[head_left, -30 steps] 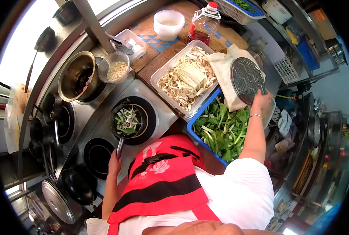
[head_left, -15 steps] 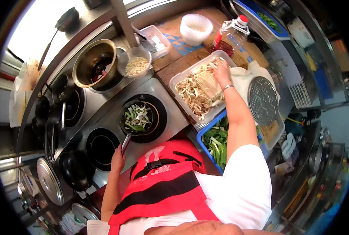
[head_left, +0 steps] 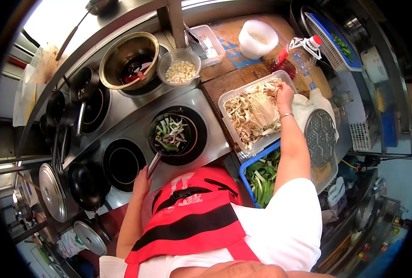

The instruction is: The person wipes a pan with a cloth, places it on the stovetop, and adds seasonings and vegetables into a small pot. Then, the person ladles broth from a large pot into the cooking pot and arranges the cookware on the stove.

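My left hand (head_left: 142, 183) is wrapped round the metal handle of a small round pan (head_left: 159, 150), its depth and base hard to make out. Inside it lie sliced mushrooms and cut greens (head_left: 169, 132), over a black hob ring. At the right, my right hand (head_left: 285, 96) reaches into a pale plastic tray (head_left: 223, 104) heaped with mushrooms (head_left: 245, 113). A bundle of thin enoki mushrooms (head_left: 265, 109) lies beside my fingers. Those fingers are closed on mushrooms at the tray's right side; the exact pieces are partly hidden.
A blue basket of leafy greens (head_left: 266, 178) stands close to my right arm. Behind the hob are a bowl of peeled cloves (head_left: 180, 72) and a metal pot (head_left: 106, 69). An oil bottle (head_left: 296, 58), a perforated disc (head_left: 320, 138) and a black wok (head_left: 83, 185) stand around.
The whole view has shifted, so most things sit farther right. My right hand has moved slightly toward the tray's right edge. My left hand keeps its grip on the pan handle.
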`<state>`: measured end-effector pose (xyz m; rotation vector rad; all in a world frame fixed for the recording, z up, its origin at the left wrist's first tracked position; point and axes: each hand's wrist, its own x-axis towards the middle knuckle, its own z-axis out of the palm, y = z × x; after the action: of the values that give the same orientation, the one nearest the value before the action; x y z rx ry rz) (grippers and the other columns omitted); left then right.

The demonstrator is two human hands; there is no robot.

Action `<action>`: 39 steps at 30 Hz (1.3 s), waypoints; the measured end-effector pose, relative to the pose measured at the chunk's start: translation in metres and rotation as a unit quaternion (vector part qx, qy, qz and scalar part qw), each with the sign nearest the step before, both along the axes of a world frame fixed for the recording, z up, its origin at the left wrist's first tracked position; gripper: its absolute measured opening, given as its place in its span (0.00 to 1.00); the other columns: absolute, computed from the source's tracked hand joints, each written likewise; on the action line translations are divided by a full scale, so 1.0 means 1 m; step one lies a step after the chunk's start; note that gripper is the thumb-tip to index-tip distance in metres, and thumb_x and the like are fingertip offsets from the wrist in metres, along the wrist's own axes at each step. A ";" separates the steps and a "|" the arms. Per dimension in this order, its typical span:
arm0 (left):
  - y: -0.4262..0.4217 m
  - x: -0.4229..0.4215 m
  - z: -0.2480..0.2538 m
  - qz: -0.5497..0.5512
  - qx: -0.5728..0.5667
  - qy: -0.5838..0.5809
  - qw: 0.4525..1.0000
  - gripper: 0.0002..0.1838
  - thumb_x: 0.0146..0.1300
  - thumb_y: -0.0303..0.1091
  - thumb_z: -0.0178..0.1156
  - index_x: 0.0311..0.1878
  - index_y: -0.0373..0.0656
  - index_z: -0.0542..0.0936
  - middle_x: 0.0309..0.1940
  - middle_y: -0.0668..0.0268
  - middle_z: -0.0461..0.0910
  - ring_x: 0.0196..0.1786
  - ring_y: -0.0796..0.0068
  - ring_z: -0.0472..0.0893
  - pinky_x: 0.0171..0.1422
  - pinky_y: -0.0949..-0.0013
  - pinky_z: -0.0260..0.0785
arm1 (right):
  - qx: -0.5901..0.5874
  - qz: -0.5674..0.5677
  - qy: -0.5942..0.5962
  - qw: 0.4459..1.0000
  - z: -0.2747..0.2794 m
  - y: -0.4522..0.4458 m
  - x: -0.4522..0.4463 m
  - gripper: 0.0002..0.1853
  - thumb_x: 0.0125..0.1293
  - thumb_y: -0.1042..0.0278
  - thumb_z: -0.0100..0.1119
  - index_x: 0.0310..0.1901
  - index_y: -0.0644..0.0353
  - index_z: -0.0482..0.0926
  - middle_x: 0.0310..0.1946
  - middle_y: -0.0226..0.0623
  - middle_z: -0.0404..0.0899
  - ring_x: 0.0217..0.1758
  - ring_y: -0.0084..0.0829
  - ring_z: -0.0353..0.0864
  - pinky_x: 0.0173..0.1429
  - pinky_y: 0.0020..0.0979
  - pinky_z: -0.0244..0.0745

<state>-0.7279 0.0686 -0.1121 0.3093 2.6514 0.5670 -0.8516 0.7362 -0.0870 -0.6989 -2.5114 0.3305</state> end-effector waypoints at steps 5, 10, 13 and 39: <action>-0.005 -0.004 -0.007 -0.003 0.012 -0.021 1.000 0.33 0.53 0.26 0.60 0.64 0.40 0.62 0.52 0.50 0.72 0.53 0.48 0.74 0.56 0.57 0.68 | -0.114 -0.024 0.101 0.988 0.031 0.001 0.007 0.05 0.54 0.76 0.60 0.33 0.58 0.82 0.26 0.37 0.82 0.30 0.29 0.82 0.36 0.30 0.76; -0.010 -0.005 -0.015 -0.015 0.032 -0.011 0.999 0.32 0.54 0.26 0.59 0.64 0.38 0.62 0.55 0.48 0.71 0.55 0.47 0.73 0.57 0.56 0.67 | -0.500 0.043 0.241 0.831 0.058 -0.025 0.011 0.04 0.62 0.75 0.59 0.38 0.61 0.80 0.28 0.31 0.79 0.28 0.20 0.79 0.33 0.24 0.80; -0.004 -0.007 -0.003 0.005 0.038 -0.027 0.999 0.31 0.55 0.27 0.58 0.63 0.37 0.63 0.55 0.47 0.71 0.55 0.47 0.73 0.58 0.56 0.67 | -0.624 0.114 0.219 0.742 0.074 -0.079 0.015 0.08 0.62 0.74 0.61 0.44 0.60 0.78 0.34 0.30 0.80 0.33 0.21 0.79 0.37 0.25 0.79; -0.011 -0.005 -0.012 -0.004 0.078 -0.010 0.997 0.28 0.54 0.28 0.59 0.60 0.39 0.65 0.50 0.50 0.74 0.51 0.48 0.75 0.55 0.55 0.68 | -0.392 0.428 -0.084 0.810 -0.003 -0.369 0.008 0.20 0.55 0.78 0.53 0.52 0.61 0.76 0.49 0.45 0.77 0.51 0.41 0.78 0.55 0.32 0.72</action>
<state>-0.7331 0.0576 -0.1240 0.3569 2.5904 0.7719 -0.8431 0.3677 -0.0900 0.2473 -2.6568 1.7505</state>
